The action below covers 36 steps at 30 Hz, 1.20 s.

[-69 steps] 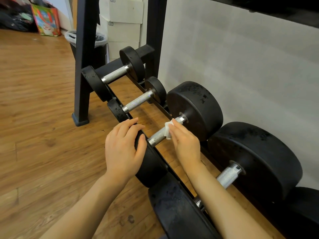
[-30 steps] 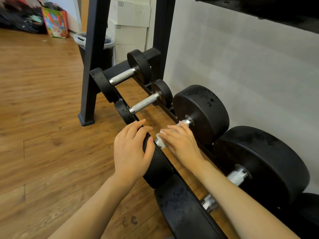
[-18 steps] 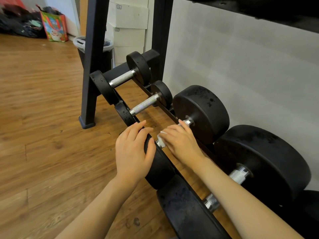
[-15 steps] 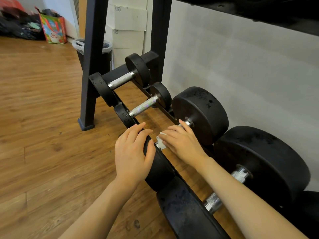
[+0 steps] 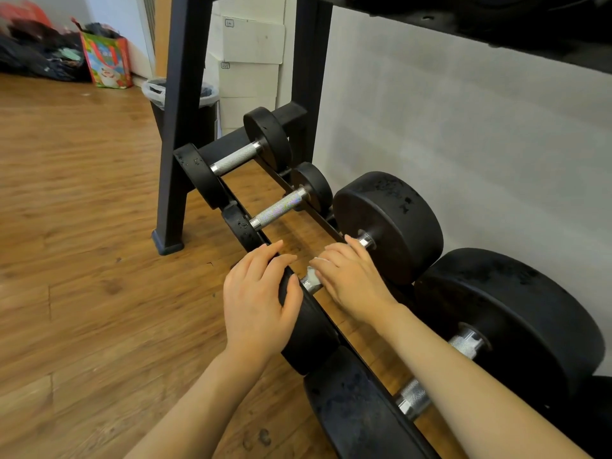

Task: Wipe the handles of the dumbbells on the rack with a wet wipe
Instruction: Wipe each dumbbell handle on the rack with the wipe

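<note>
Several black dumbbells with knurled steel handles lie across the low black rack point(image 5: 316, 216). My left hand point(image 5: 260, 301) lies over the near weight head point(image 5: 309, 329) of the third dumbbell, thumb round its inner face. My right hand point(image 5: 352, 281) wraps over that dumbbell's handle point(image 5: 310, 282), pressing a white wet wipe point(image 5: 317, 259) against it. Only a small edge of the wipe shows by my fingertips. The handle's far end point(image 5: 366, 241) shows beside the far weight head point(image 5: 394, 223). My right forearm crosses over the fourth dumbbell's handle point(image 5: 465, 344).
Two smaller dumbbells point(image 5: 236, 158) point(image 5: 281, 207) lie further along the rack. The rack's black upright point(image 5: 175, 127) stands on the wooden floor point(image 5: 82, 260). A lined bin point(image 5: 155, 91), white boxes point(image 5: 251, 61) and a colourful bag point(image 5: 106, 61) stand behind. An upper shelf point(image 5: 496, 24) overhangs.
My right hand has slid with the wipe along the handle from the far weight head toward the near end. My left hand has stayed on the near weight head.
</note>
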Each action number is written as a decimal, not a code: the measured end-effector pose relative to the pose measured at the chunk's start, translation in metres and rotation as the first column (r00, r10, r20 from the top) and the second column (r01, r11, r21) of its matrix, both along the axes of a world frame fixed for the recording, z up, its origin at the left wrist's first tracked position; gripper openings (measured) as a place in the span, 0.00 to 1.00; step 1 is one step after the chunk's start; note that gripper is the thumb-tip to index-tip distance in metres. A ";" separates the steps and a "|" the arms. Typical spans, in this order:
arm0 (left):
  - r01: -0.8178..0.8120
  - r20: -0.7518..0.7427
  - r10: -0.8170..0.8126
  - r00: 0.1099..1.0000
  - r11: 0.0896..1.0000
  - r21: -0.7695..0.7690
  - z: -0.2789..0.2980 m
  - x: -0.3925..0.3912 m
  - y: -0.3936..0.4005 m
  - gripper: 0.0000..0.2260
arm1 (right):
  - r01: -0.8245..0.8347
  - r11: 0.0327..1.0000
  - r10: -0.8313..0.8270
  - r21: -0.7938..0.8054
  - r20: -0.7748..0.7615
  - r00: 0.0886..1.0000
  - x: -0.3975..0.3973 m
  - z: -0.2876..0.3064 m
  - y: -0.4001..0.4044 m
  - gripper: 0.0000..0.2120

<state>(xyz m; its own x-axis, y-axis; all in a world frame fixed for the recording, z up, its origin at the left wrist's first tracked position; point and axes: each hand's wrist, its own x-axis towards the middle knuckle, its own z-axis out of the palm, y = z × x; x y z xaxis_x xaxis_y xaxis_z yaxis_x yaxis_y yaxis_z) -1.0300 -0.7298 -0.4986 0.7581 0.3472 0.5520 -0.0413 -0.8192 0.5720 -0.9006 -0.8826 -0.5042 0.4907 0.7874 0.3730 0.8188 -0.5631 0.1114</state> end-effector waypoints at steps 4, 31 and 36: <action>0.005 0.008 -0.005 1.000 1.000 -0.006 0.001 0.000 -0.001 0.16 | -0.068 0.996 0.069 -0.050 0.026 0.997 0.000 -0.004 -0.001 0.16; 0.006 -0.029 -0.006 1.000 1.000 0.005 0.004 -0.001 0.000 0.17 | 0.094 0.976 -0.092 0.199 -0.022 0.996 -0.018 -0.021 -0.001 0.17; 0.016 -0.003 -0.016 1.000 1.000 0.010 0.004 -0.001 0.000 0.17 | 0.124 0.949 -0.123 0.289 -0.022 0.992 -0.029 -0.017 -0.002 0.15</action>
